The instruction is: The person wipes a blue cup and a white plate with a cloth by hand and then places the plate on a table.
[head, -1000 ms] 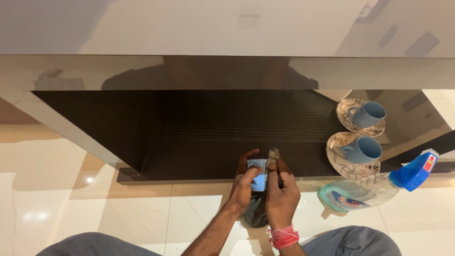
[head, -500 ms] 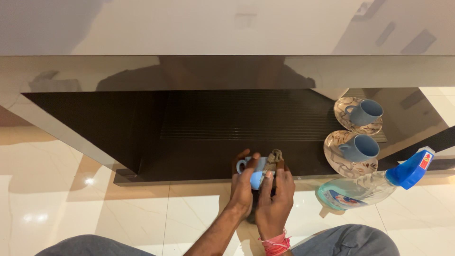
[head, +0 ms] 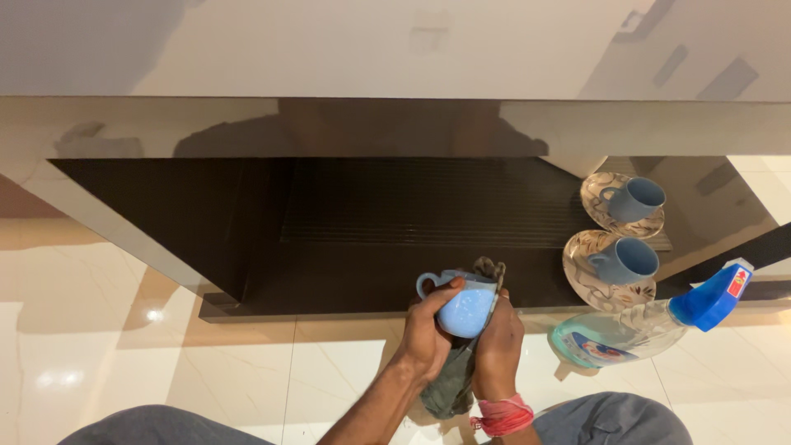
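I am gripping the blue cup in my left hand at six o'clock, pressing the grey cloth against it with my right hand, while two cups on saucers are sitting shelved at three o'clock, apparently finished.

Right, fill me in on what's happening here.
A person is crouched on a pale tiled floor before a low dark shelf. Their left hand holds a light blue cup tipped on its side, while the right hand presses a dark cloth against it. On the shelf's right end sit two more blue cups on patterned saucers. A spray bottle with a blue nozzle lies on the floor nearby.
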